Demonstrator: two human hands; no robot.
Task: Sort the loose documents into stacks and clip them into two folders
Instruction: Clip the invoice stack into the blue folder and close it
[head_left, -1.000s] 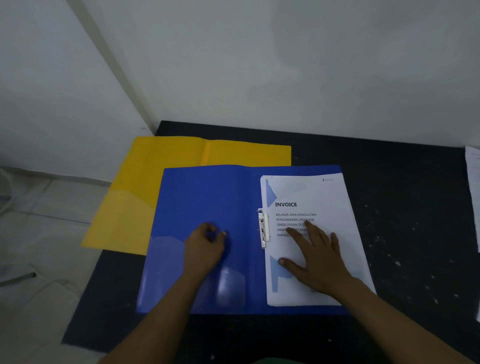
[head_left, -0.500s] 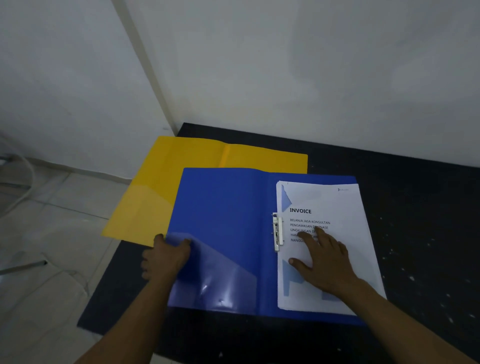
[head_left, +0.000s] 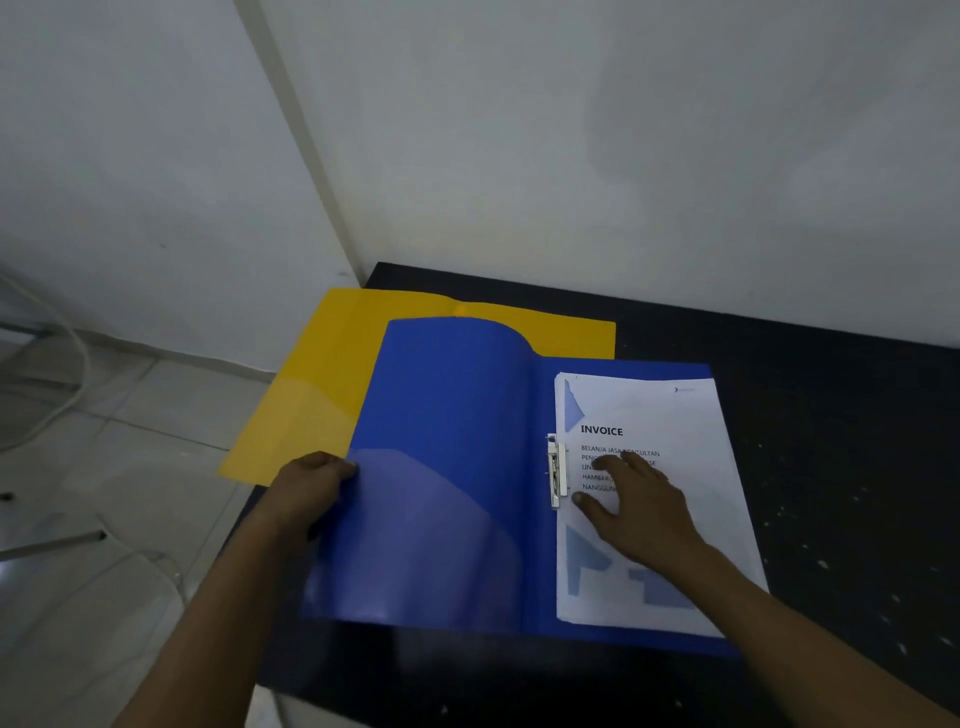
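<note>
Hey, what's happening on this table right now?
A person is closing a blue folder. The left hand grips the cover's outer edge, lifted and curling up, while the right hand lies flat on the invoice stack beside the metal clip. A yellow folder lies open underneath.

Printed bold on the top sheet (head_left: 670, 499) – "INVOICE"; beneath it, smaller lines partly hidden by a hand – "BELANJA JASA KONSULTAN", then "HAMBA…", "NANGGUN…". Corner logo too small to read.

White walls (head_left: 467, 130) meet at a corner above what looks like pale tiled floor (head_left: 130, 467).
</note>
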